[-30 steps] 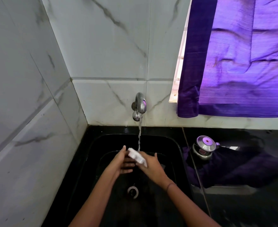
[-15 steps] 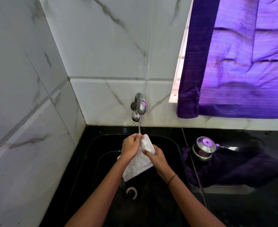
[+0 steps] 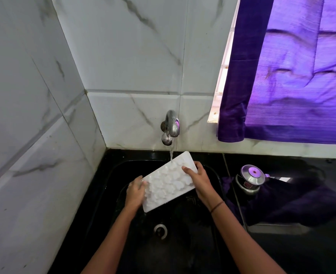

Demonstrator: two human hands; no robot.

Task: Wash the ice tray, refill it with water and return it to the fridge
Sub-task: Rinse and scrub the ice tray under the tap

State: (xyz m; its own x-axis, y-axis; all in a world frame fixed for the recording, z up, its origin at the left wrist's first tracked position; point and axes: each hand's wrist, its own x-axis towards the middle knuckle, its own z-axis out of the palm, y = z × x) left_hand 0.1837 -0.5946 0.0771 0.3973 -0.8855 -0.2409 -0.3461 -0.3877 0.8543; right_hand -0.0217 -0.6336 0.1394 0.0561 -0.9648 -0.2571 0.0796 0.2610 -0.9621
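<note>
A white ice tray is held over the black sink, tilted, with its bumpy underside toward me. Water from the steel tap falls onto the tray's far end. My left hand grips the tray's near left edge, fingers curled behind it. My right hand holds the right edge, thumb on the bumpy face and fingers wrapped behind.
A drain sits in the sink bottom below the tray. A small steel pot stands on the black counter at right. Marble-tiled walls close the left and back. A purple curtain hangs over the window at upper right.
The tray has turned from an upright, narrow hold to lie broad and flat-faced under the stream. My left hand slid down from the top end to the near left edge.
</note>
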